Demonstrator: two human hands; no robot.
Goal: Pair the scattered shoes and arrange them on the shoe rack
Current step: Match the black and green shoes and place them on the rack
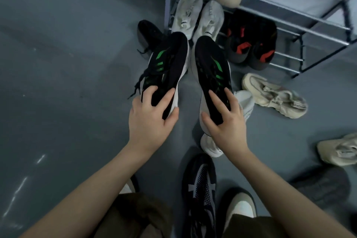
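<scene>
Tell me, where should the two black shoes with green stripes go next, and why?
Probably forward onto the shoe rack. The left hand and right hand each grip one black-and-green shoe, toes toward the rack, already a matched pair; its upper shelf looks free to the right.

Each hand's grip closed on the heel of a black shoe with green stripes: the left hand [152, 118] held one black shoe [170, 63], the right hand [226, 120] its mate [210, 67]. Just beyond the grips stood the shoe rack [289, 25], holding white sneakers [195, 17] and a black-and-red pair [251, 40]. Right of the right grip, a beige shoe [274, 94] lay on the floor [67, 83].
</scene>
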